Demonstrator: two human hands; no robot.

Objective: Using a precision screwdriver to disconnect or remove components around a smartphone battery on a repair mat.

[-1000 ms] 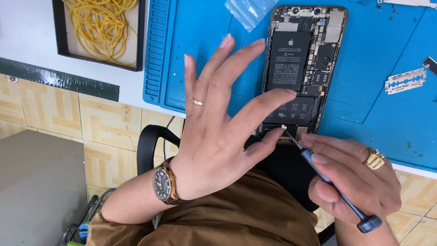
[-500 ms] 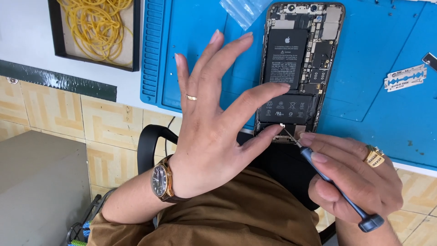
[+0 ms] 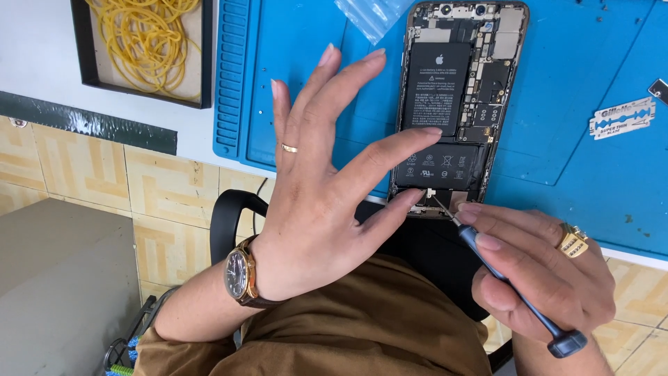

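Shifted slightly up and to the right since half a second back, phone (image 3: 456, 104) and blue mat (image 3: 570, 90) both, with hands keeping much the same pose; lies opened, back up, black battery and circuit boards bared, lower end at the near edge of the mat. Left hand (image 3: 320, 202) spread wide, fingers fanned above the mat, forefinger tip resting on the battery's lower half, thumb tip touching the phone's bottom end; gold ring on one finger, wristwatch (image 3: 240, 275) with brown strap on the wrist. Right hand (image 3: 543, 271) curled round a thin screwdriver (image 3: 511, 285), pinched between thumb and fingers, metal tip set at the phone's bottom edge just beside the left thumb; chunky gold ring worn too. Razor blade (image 3: 621, 118) flat on the mat, well right of the phone; clear plastic bag (image 3: 372, 14) just left of its top; black tray of yellow rubber bands (image 3: 142, 42) off to the far left.
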